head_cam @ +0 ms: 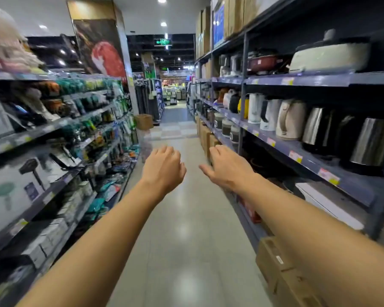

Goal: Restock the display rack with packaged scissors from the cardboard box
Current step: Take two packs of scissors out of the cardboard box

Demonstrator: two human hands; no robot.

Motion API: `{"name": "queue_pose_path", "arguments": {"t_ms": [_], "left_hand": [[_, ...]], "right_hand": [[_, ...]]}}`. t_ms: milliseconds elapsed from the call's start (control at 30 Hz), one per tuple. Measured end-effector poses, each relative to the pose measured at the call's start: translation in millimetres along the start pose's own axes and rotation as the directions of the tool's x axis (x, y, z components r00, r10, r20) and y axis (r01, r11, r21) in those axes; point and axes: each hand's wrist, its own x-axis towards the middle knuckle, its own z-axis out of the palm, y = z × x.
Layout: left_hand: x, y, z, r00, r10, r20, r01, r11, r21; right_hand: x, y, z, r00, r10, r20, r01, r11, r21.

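Observation:
I look down a shop aisle with both arms stretched out ahead of me. My left hand [163,168] hangs in mid-air with its fingers loosely curled downward and holds nothing. My right hand [225,166] is beside it, also empty, fingers drooping and thumb pointing left. A cardboard box [144,121] stands on the floor far down the aisle, at the end of the left shelving. The display rack [102,129] of hanging packaged goods lines the left side near that box; I cannot make out scissors among the blurred packs.
Shelves with boxed hair dryers [20,180] fill the near left. On the right, dark shelving [319,160] carries kettles [290,119] and pots. Cardboard boxes [282,269] sit on the floor at the lower right and further along [206,135]. The tiled floor [186,229] runs down the middle.

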Motion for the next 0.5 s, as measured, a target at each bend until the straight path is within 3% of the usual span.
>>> {"name": "queue_pose_path", "arguments": {"t_ms": [267,500], "left_hand": [[101.6,-39.4,103.5,1.0,0.009,0.021,-0.01,0.998,0.055],[258.3,-67.3,186.6,0.998,0.027,0.05,-0.033,0.99,0.135]], "right_hand": [[127.3,30.0,85.4,0.997,-0.084,-0.001,0.083,0.995,0.055],[290.3,81.3,150.5,0.989,-0.15,-0.012,0.15,0.988,0.037]]}}
